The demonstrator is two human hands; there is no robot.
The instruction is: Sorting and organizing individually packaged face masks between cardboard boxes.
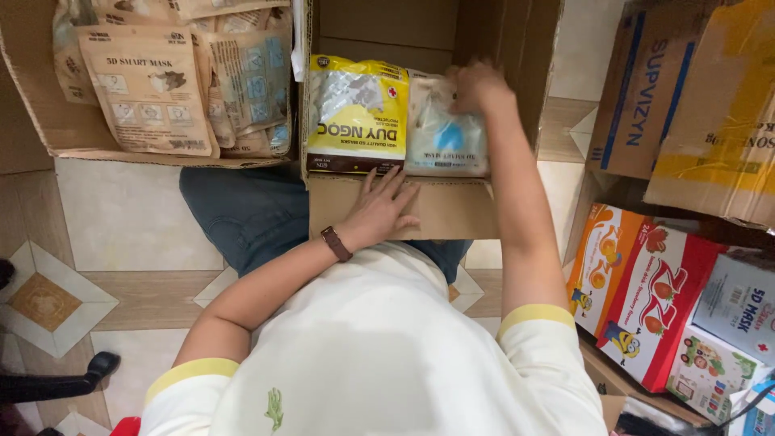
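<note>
A: Tiled floor (129, 214), open cardboard box (404, 206) in front.
B: Left hand (379, 211) lies flat on its near wall, fingers apart.
A: Right hand (478, 87) pinches the white-and-blue packet (444, 137) inside, beside the yellow pack (355, 113).

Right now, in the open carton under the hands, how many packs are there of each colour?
Yellow-and-white pack: 1
White-and-blue pack, under the right hand: 1
Total: 2
The left hand rests on the carton's front flap.
</note>
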